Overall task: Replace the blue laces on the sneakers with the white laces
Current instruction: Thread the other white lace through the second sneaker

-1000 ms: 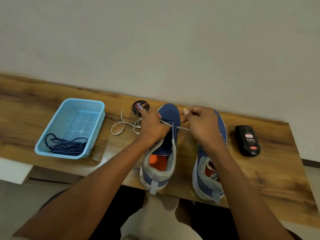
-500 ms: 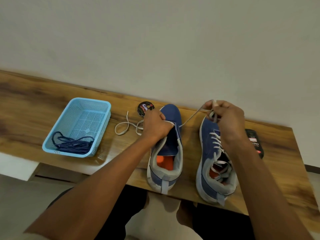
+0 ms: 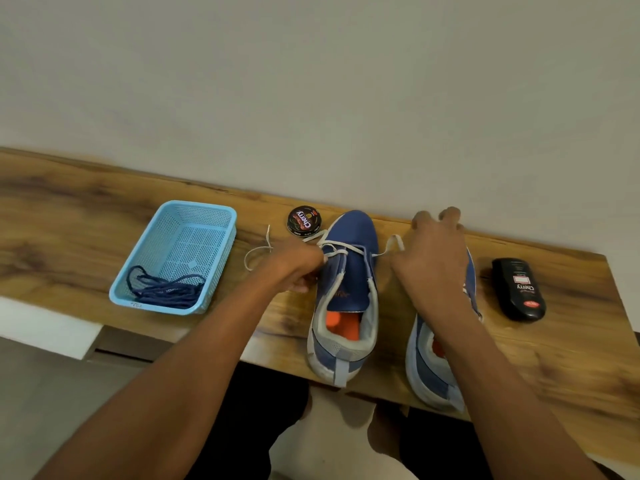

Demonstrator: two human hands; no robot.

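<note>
Two blue sneakers stand side by side on the wooden table [image 3: 69, 216], heels toward me. The left sneaker [image 3: 353, 226] has a white lace [image 3: 341, 244] threaded across its front eyelets. My left hand [image 3: 298, 268] pinches the lace at the shoe's left side; the lace's tail [image 3: 258, 252] trails on the table behind it. My right hand [image 3: 433, 261] hovers over the right sneaker [image 3: 427, 368] and holds the lace's other end, which loops beside the thumb. It hides most of that shoe. The blue laces [image 3: 162, 289] lie in a light-blue basket [image 3: 194, 206].
A round black shoe-polish tin [image 3: 304, 220] sits just behind the left sneaker's toe. A black polish bottle [image 3: 519, 289] lies to the right of the right sneaker. The wall runs close behind the table. My legs are below the front edge.
My right hand came down from above the right sneaker and the lace went slack into a loop. My left hand slid to the left side of the left sneaker.
</note>
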